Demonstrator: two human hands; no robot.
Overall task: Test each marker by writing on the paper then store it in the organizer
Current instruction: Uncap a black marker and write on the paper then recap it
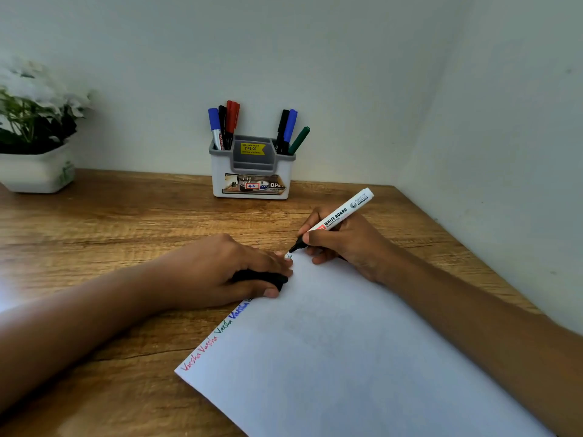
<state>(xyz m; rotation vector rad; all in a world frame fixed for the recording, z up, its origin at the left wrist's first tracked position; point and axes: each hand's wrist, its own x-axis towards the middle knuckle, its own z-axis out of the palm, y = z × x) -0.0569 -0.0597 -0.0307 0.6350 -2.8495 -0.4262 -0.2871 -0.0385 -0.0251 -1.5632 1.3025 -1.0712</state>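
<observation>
A white sheet of paper [340, 348] lies tilted on the wooden desk, with red, green and blue words written along its left edge. My right hand [344, 244] grips a white whiteboard marker [344, 211], its black tip touching the paper's far corner. My left hand [239, 272] rests on the paper's edge and holds the black marker cap [262, 277]. The grey-and-white organizer [252, 167] stands at the back against the wall. Blue, black and red markers [224, 124] fill its left slot, and black, blue and green ones [291, 132] its right slot.
A white pot with a flowering plant [36, 134] sits at the back left of the desk [126, 222]. Walls close in behind and on the right side, forming a corner.
</observation>
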